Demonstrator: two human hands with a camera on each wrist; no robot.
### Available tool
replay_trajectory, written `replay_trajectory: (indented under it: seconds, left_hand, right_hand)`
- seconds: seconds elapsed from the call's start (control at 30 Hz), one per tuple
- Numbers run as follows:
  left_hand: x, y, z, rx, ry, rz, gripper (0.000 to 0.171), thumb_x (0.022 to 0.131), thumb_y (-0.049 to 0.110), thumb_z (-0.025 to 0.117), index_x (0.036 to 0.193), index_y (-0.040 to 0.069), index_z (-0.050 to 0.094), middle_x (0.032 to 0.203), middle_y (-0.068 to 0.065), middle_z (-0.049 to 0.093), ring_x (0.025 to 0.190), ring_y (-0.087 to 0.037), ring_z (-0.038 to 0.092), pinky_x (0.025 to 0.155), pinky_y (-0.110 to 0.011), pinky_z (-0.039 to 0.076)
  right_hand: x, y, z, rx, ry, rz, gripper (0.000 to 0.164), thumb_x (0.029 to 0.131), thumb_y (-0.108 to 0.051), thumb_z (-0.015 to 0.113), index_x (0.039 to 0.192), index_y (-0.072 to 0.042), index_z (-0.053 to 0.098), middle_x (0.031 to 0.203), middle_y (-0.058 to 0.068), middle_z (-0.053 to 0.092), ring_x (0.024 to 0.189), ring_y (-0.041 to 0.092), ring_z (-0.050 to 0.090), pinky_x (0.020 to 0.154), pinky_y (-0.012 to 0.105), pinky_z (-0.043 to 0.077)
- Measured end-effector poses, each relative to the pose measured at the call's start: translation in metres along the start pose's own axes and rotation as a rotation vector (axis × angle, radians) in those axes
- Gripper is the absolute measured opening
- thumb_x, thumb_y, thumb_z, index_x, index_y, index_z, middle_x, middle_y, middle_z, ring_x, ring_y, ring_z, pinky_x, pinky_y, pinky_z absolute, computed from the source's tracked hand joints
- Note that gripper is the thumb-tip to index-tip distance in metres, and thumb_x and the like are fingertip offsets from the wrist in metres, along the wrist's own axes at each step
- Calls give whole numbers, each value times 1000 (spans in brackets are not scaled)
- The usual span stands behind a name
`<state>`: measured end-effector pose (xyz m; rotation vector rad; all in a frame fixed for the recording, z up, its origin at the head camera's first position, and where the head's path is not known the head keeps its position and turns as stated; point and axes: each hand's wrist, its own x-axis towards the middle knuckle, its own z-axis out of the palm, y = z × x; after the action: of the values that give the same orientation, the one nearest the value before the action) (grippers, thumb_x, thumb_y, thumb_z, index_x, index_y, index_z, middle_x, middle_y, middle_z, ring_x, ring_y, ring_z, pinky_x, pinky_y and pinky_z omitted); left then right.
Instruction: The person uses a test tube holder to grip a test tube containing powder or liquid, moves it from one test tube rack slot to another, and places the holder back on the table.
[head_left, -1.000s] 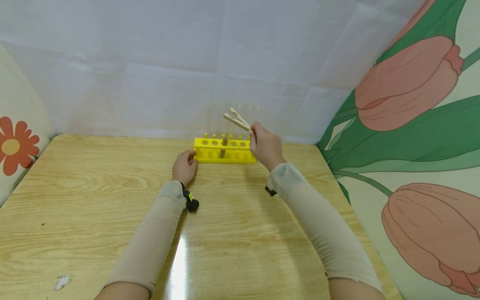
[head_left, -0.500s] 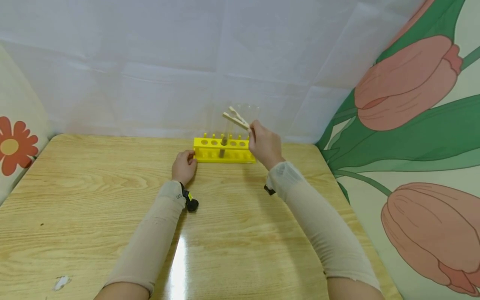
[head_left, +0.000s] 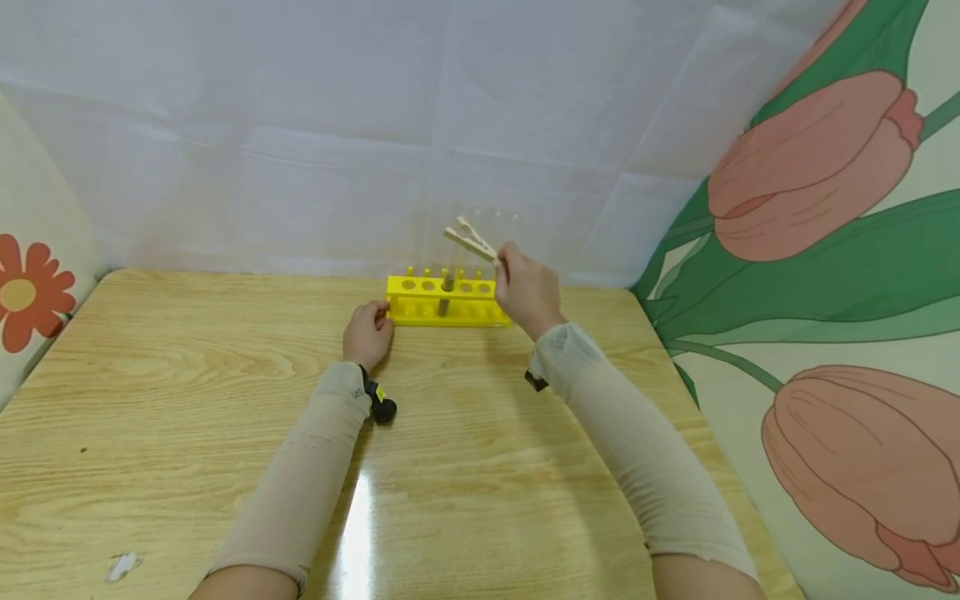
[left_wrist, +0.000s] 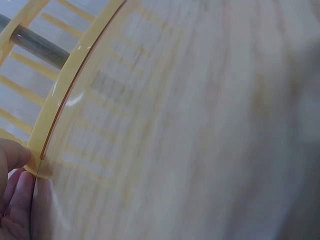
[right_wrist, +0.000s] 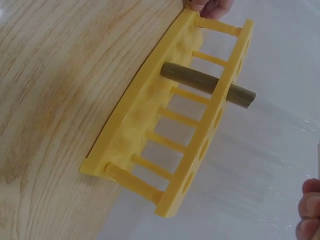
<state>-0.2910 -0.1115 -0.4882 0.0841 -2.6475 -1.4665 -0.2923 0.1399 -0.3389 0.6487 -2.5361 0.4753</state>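
A yellow test tube rack (head_left: 448,321) stands at the back of the table. In one of its holes is an upright clear test tube (head_left: 445,307) with a dark grey-green column in its lower part, plain in the right wrist view as a dark column (right_wrist: 192,79). My left hand (head_left: 368,335) pinches the rack's left end, the thumb (left_wrist: 14,154) on the near side. With curled fingers, my right hand (head_left: 529,287) holds a wooden test tube clamp (head_left: 474,242) above the rack. The clamp's prongs spread apart and overlap the tube's clear upper part.
More clear tubes (head_left: 506,221) show faintly behind the clamp. A white sheet (head_left: 300,150) hangs close behind the rack, and a flower-print cloth (head_left: 825,283) lines the right side. The wooden table (head_left: 450,467) runs toward me.
My right hand has shifted very slightly left with the clamp. My left hand and the rack stay in place.
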Motion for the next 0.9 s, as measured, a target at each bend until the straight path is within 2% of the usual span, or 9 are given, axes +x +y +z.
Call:
replay_trajectory:
  seconds: [0.7, 0.9]
  left_hand:
    - [1, 3, 0, 2, -10, -32, 38, 104, 11, 52, 140, -3, 53, 134, -24, 52, 123, -36, 56, 108, -44, 46]
    - [2, 1, 1, -1, -3, -20, 38, 104, 11, 52, 139, -3, 54, 134, -24, 52, 124, -36, 56, 108, -45, 46]
  right_hand:
    - [-10, 5, 19, 19, -50, 11, 9, 101, -8, 58, 98, 0, 61, 67, 7, 59, 45, 15, 42, 40, 26, 39]
    - [-15, 6, 24, 30, -54, 1, 10, 101, -8, 58, 97, 0, 61, 66, 7, 59, 45, 14, 41, 40, 27, 38]
